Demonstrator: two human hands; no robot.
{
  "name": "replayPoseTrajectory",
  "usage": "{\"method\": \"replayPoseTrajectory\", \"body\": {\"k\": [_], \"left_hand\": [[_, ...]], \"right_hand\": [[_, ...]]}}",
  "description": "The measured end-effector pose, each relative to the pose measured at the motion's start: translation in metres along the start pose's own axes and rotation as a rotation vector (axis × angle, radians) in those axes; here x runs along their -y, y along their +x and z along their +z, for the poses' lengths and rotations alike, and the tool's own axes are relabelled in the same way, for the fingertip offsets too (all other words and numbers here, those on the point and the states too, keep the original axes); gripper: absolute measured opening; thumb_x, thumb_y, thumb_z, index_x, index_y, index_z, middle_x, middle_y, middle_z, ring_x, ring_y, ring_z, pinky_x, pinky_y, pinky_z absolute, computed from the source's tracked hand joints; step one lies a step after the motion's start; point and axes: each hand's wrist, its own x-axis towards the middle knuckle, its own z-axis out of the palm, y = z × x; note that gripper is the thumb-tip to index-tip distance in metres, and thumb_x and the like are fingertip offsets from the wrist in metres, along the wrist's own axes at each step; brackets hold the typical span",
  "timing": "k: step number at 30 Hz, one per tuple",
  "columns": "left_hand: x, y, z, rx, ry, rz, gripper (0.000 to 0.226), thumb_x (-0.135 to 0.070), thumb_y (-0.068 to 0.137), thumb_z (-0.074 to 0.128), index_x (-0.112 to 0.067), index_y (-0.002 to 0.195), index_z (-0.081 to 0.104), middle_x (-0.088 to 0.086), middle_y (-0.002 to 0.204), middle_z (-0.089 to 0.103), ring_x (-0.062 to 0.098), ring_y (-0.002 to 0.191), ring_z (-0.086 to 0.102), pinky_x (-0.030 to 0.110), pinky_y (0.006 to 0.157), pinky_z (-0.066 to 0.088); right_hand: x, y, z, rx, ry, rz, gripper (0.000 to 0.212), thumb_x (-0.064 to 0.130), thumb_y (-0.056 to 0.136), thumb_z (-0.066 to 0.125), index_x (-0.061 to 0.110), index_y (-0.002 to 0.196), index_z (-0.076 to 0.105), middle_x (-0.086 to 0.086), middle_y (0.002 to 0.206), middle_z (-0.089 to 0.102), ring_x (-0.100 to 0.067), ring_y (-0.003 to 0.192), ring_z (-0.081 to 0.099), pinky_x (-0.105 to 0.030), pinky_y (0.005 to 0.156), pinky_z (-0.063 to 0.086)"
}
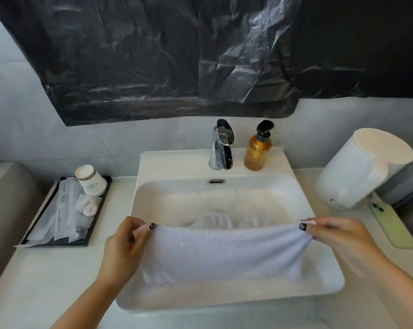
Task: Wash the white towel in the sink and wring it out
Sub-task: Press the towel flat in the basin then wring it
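Towel [224, 252], white and folded over on itself, hangs stretched between both hands above the near half of the sink [329, 281], its lower fold dipping toward the basin. The left hand [124, 243] pinches the left top corner between thumb and fingertips; the right hand [336, 236] pinches the right corner the same way, bunching the cloth there. Holding it taut by the corners likely keeps it spread over the water so drips fall into the basin. Beyond it the water surface ripples. On the worktop [46, 281] left sits a dark tray [29, 236] of wrapped toiletries and paper cups [89, 180]. Farther back stand the faucet [220, 146] and an amber pump bottle [257, 148].
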Motion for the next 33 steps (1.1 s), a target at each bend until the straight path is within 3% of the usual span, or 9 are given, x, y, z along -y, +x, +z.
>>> {"method": "replayPoseTrajectory", "body": {"k": [6,9,12,18,20,22,24,29,33], "left_hand": [[0.011,0.046,0.041,0.001,-0.026,-0.259,0.015,-0.028,0.092,0.068,-0.019,0.085,0.060,0.004,0.065,0.061,0.022,0.062,0.055,0.026,0.054,0.039],[0.019,0.054,0.060,0.056,0.139,-0.317,0.023,-0.023,0.091,0.069,-0.014,0.107,0.055,0.006,0.097,0.065,0.032,0.094,0.064,0.035,0.074,0.048],[0.028,0.035,0.070,0.128,0.400,0.027,0.047,-0.013,0.081,0.075,-0.005,0.123,0.056,0.014,0.128,0.053,0.034,0.111,0.058,0.040,0.091,0.050],[0.051,-0.012,0.077,0.606,0.857,0.510,0.086,-0.051,0.058,0.060,-0.016,0.136,0.052,0.011,0.139,0.057,0.032,0.127,0.057,0.047,0.101,0.046],[0.050,-0.012,0.080,0.642,0.919,0.512,0.094,-0.037,0.051,0.074,-0.012,0.137,0.048,0.014,0.138,0.058,0.033,0.126,0.057,0.048,0.097,0.051],[0.047,-0.010,0.085,0.633,0.977,0.535,0.100,-0.020,0.045,0.084,-0.007,0.136,0.045,0.018,0.133,0.061,0.037,0.120,0.061,0.049,0.090,0.055],[0.045,-0.010,0.089,0.611,1.024,0.560,0.102,-0.005,0.035,0.088,-0.003,0.128,0.047,0.021,0.122,0.067,0.037,0.107,0.068,0.048,0.078,0.060],[0.026,-0.003,0.077,0.521,0.864,0.510,0.037,-0.003,0.049,0.079,-0.018,0.079,0.064,-0.004,0.063,0.063,0.020,0.044,0.060,0.028,0.031,0.045],[0.003,0.015,0.061,0.544,0.673,0.289,0.026,-0.018,0.075,0.044,-0.019,0.092,0.062,0.006,0.078,0.068,0.034,0.070,0.065,0.031,0.057,0.044]], "right_hand": [[-0.013,0.059,0.038,-0.182,-0.106,0.052,0.010,0.008,0.074,0.083,0.006,0.068,0.075,-0.011,0.077,0.071,-0.025,0.078,0.065,-0.035,0.079,0.054],[-0.023,0.084,0.058,-0.166,-0.586,0.006,0.010,0.023,0.082,0.075,0.021,0.074,0.069,-0.005,0.077,0.062,-0.026,0.085,0.056,-0.029,0.070,0.043],[-0.040,0.078,0.071,-0.026,-0.919,0.007,0.059,0.031,0.085,0.071,0.008,0.135,0.050,-0.011,0.138,0.048,-0.028,0.129,0.046,-0.033,0.101,0.039],[-0.085,0.038,0.069,0.692,-1.410,-0.355,0.079,0.023,0.089,0.051,0.028,0.156,0.009,0.011,0.159,-0.010,-0.013,0.147,-0.017,-0.037,0.122,-0.001],[-0.096,0.038,0.067,0.634,-1.470,-0.506,0.085,0.006,0.080,0.061,0.024,0.154,0.022,0.002,0.162,0.008,-0.017,0.148,0.002,-0.044,0.120,0.022],[-0.108,0.044,0.067,0.512,-1.481,-0.643,0.087,-0.006,0.057,0.080,0.017,0.136,0.055,-0.008,0.143,0.052,-0.026,0.132,0.048,-0.045,0.094,0.053],[-0.114,0.046,0.068,0.412,-1.483,-0.702,0.080,-0.012,0.042,0.084,0.014,0.117,0.071,-0.009,0.122,0.068,-0.028,0.109,0.067,-0.039,0.075,0.061],[-0.069,0.034,0.078,0.459,-1.418,-0.441,0.025,-0.001,0.080,0.052,0.018,0.090,0.064,-0.002,0.092,0.067,-0.025,0.082,0.062,-0.030,0.066,0.052],[-0.035,0.049,0.069,0.501,-1.022,-0.084,0.021,0.006,0.083,0.049,0.022,0.079,0.062,0.004,0.089,0.063,-0.017,0.084,0.059,-0.023,0.068,0.046]]}}
